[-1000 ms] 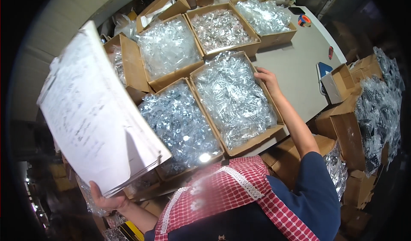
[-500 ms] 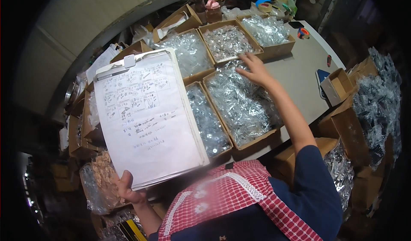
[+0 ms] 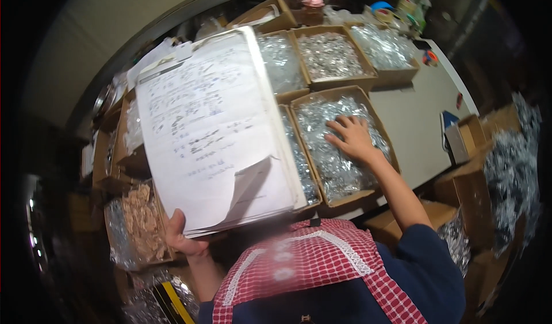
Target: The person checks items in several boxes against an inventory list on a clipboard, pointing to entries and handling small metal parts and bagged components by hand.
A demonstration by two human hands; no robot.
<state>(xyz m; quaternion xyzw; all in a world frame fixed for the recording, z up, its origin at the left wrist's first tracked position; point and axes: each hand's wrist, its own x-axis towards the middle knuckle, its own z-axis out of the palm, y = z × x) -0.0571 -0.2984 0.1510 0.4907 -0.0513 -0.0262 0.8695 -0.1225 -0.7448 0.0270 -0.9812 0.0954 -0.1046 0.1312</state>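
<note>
My left hand [image 3: 187, 237] grips the lower left corner of a clipboard with a stack of paper sheets [image 3: 201, 145], thumb on top. The top sheet carries handwriting and small sketches; its lower right corner curls up. My right hand [image 3: 353, 140] rests with fingers spread on small clear plastic packets [image 3: 328, 117] of shiny metal parts. Those packets fill an open cardboard box [image 3: 388, 151] on the table. The clipboard partly covers a narrower box of packets [image 3: 302, 163] just to the left.
Behind stand boxes of clear packets [image 3: 279, 62], small shiny packets [image 3: 330, 53] and more clear packets [image 3: 382, 45]. Tape rolls [image 3: 429, 57] lie on the grey table [image 3: 408, 111]. Brown packets [image 3: 146, 223] sit at lower left. At right are a small box [image 3: 468, 137] and bulging bags [image 3: 512, 174].
My right hand has moved back from the far edge of the packet box onto its middle. The clipboard is slightly higher and further right, and its sheet corner has curled up.
</note>
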